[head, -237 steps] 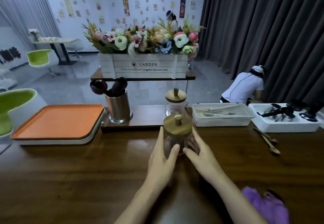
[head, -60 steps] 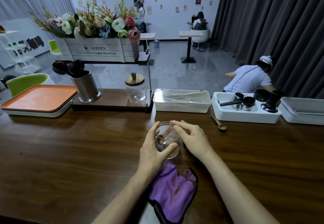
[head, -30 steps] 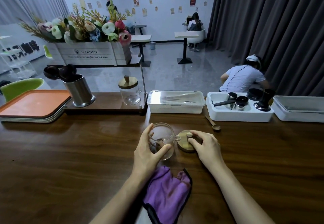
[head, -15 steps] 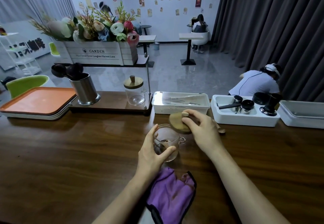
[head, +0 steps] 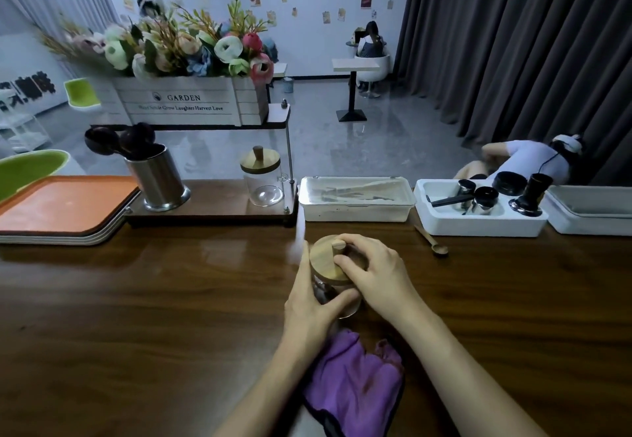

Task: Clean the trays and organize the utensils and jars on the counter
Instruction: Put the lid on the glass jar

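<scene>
In the head view, a small clear glass jar [head: 337, 294] is seen standing on the dark wooden worktop [head: 154, 300], near the middle and just beyond a purple cloth [head: 354, 382] that lies at the near edge. A round wooden lid [head: 325, 260] with a small knob is set on top of the jar, tilted slightly; whether it is fully seated cannot be told. Something dark is visible inside the glass, but it cannot be made out.

The jar's left side is wrapped by the left hand [head: 309, 306], its fingers curled partway round the glass and the thumb laid across the near face. The right hand [head: 374, 274] is laid over the lid from the right, with the fingers bent and the fingertips pressed on the lid's top beside the knob.

A wooden spoon [head: 431, 240] is seen on the worktop to the right of the jar, well apart from it. At the far left, stacked trays [head: 61, 211] topped by an orange one are found, and a second lidded jar [head: 261, 176] stands on a low wooden stand beyond.
</scene>
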`<state>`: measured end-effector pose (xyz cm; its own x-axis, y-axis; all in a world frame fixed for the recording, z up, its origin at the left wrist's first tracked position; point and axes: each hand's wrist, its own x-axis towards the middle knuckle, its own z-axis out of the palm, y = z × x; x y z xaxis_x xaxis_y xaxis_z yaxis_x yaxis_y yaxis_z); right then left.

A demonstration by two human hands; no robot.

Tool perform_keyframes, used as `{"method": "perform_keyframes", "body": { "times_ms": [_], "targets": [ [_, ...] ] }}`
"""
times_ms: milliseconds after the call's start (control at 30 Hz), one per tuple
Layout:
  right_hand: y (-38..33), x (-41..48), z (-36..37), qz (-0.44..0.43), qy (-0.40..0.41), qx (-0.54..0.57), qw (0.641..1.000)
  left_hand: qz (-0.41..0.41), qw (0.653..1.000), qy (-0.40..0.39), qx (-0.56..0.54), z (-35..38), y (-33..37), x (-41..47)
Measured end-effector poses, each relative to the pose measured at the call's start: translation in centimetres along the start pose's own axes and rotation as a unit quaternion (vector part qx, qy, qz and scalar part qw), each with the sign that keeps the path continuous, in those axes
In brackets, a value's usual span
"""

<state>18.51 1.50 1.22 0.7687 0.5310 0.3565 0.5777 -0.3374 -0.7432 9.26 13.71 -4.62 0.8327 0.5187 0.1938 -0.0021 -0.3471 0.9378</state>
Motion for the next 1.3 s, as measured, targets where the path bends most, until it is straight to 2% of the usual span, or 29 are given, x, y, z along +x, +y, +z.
{"method": "perform_keyframes", "body": {
  "times_ms": [100,167,367,500,700,900,1100,1300],
  "targets": [
    [0.5,-0.4,0.4,0.022,-0.006,0.014,1.0,-0.001,0.998,-0.065,-0.028,-1.3,-0.3,0.7],
    [0.8,-0.5,0.6,0.046,-0.009,0.021,0.999,0.011,0.996,-0.079,-0.046,-1.9,-0.1,1.1],
    [1.4,-1.1,1.1,0.079,0.01,0.032,0.996,0.054,0.996,-0.075,-0.006,-2.7,-0.4,1.6],
    [1.4,-0.7,0.8,0.092,-0.008,0.005,0.996,0.049,0.996,-0.07,0.02,-2.6,-0.7,2.0],
    [1.4,-0.4,0.5,0.116,-0.034,0.028,0.992,0.007,0.997,-0.071,0.035,-2.5,0.2,2.1],
    [1.9,-1.9,2.1,0.088,0.017,0.104,0.991,-0.019,0.999,-0.046,0.004,-2.3,0.1,1.9],
    [1.6,-3.2,2.8,0.183,0.042,0.167,0.968,-0.013,0.999,-0.039,-0.008,-2.3,-0.5,2.5],
    [-0.4,-1.8,5.7,0.203,0.06,0.187,0.959,-0.004,1.0,-0.012,-0.022,-4.5,-1.0,2.7]
  ]
}}
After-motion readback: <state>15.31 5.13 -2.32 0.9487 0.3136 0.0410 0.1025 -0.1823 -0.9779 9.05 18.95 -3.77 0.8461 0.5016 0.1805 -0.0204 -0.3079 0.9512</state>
